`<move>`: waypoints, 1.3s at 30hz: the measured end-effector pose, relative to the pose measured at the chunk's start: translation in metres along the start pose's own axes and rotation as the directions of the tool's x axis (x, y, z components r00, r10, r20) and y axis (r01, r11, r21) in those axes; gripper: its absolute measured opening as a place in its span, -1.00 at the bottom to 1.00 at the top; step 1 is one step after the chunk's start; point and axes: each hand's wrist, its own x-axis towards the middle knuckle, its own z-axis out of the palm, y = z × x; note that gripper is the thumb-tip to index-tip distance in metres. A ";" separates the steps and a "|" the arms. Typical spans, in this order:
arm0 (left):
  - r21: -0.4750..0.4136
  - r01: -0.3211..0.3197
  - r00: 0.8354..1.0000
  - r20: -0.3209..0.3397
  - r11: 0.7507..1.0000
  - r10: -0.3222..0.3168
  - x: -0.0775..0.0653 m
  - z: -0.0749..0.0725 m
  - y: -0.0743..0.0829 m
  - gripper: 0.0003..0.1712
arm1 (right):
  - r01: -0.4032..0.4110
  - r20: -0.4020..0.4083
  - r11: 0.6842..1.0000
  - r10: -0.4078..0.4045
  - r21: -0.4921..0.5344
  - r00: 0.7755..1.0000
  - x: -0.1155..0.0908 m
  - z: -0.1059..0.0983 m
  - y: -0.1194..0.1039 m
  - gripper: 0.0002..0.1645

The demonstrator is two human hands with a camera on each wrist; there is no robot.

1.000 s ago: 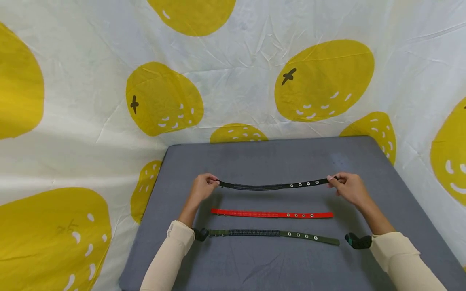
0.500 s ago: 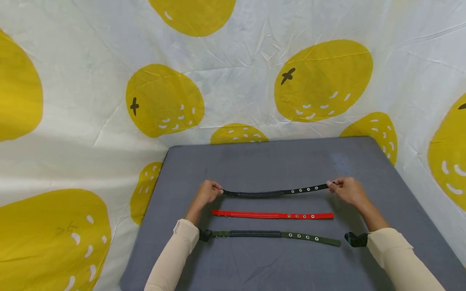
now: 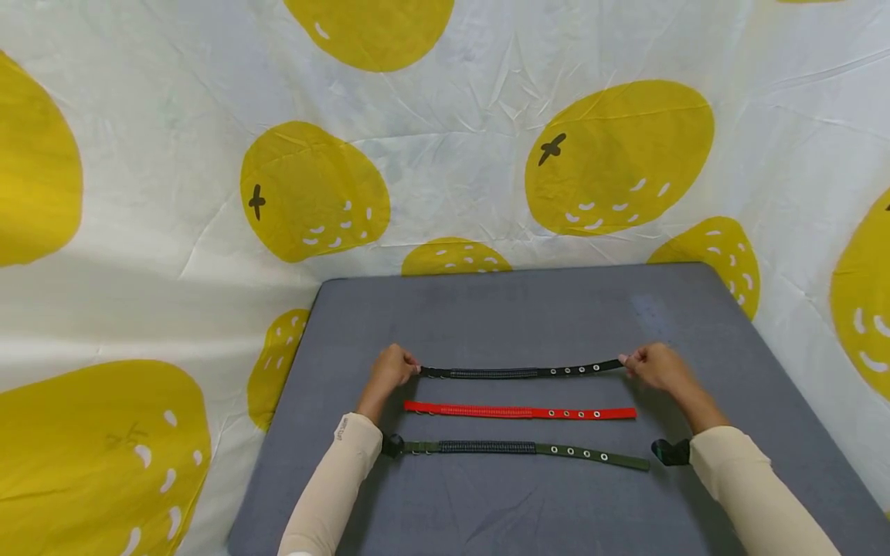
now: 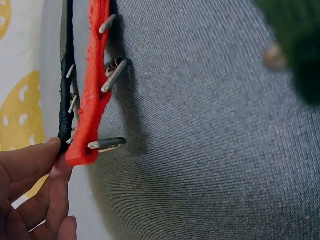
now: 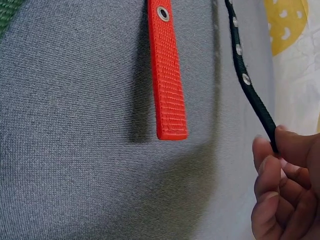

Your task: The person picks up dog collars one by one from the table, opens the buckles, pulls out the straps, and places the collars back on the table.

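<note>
A black collar with a row of metal eyelets stretches between both hands, parallel to the table's back edge. My left hand pinches its buckle end between thumb and fingers; the metal rings show in the left wrist view. The eyelet end is pinched by my right hand, and there the strap slopes up to the fingers. Nearer me lies a red collar, laid straight, with its buckle to the left. In front of that one lies a green collar with a dark padded middle.
The grey padded table carries the collars. Behind it and to the sides hangs a white cloth printed with yellow fruit shapes. Dark wrist straps sit below the hands.
Both hands have lowered the black collar toward the table and brought it closer to the red one. The right hand has also shifted slightly left. The red and green collars stay put.
</note>
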 end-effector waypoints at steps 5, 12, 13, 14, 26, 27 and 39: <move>0.002 0.006 1.000 0.012 1.000 -0.006 0.005 0.000 -0.002 -0.96 | 0.026 0.021 1.000 -0.026 0.015 0.999 0.003 0.004 0.002 -0.57; 0.034 0.021 0.999 0.039 0.999 -0.022 0.012 -0.003 -0.006 -0.95 | -0.003 0.042 1.000 0.003 -0.004 0.999 0.010 0.007 0.005 -0.57; 0.035 0.023 0.999 0.044 0.999 -0.025 0.013 -0.003 -0.007 -0.94 | -0.009 0.045 1.000 0.010 -0.007 0.999 0.011 0.007 0.004 -0.59; 0.035 0.021 0.999 0.049 0.999 -0.023 0.013 -0.004 -0.008 -0.94 | -0.011 0.052 1.000 0.011 -0.007 0.999 0.013 0.007 0.005 -0.59; -0.017 -0.007 0.996 0.085 1.000 0.008 0.014 -0.007 -0.011 -0.94 | -0.007 0.117 1.000 0.007 -0.001 0.993 0.018 0.007 0.010 -0.59; -0.023 -0.012 0.996 0.085 1.000 0.014 0.013 -0.008 -0.011 -0.94 | 0.005 0.112 1.000 -0.005 0.004 0.994 0.018 0.007 0.010 -0.60; -0.111 -0.090 0.995 0.039 0.990 0.094 0.003 -0.026 -0.011 -0.83 | 0.045 0.020 0.997 -0.047 0.069 0.999 0.000 -0.006 0.020 -0.40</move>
